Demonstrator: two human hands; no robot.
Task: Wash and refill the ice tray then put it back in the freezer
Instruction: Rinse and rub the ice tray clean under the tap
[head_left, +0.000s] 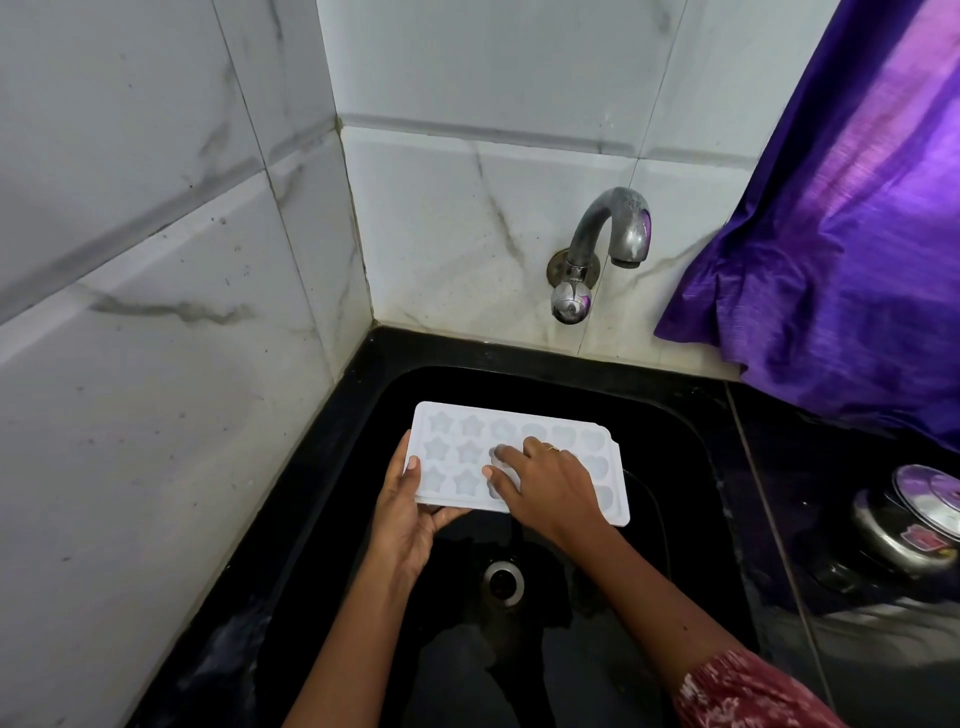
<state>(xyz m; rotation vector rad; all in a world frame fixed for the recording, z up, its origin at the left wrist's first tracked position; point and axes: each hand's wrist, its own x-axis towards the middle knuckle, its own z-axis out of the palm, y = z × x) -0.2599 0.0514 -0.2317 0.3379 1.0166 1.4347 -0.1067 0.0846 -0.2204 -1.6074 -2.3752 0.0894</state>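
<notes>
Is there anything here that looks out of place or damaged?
Only the curtain: its hem lies on the counter beside the tap. The tray, held over the sink, looks whole.

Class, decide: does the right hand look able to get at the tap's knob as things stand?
Probably yes. The right hand only rests on the ice tray, which the left hand grips, and nothing stands between it and the knob.

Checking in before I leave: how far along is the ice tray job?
Done: the ice tray is out, held over the black sink. In hand: the left hand grips its edge, the right hand presses into the moulds; no water shows at the tap. Left: refilling, then freezer.
</notes>
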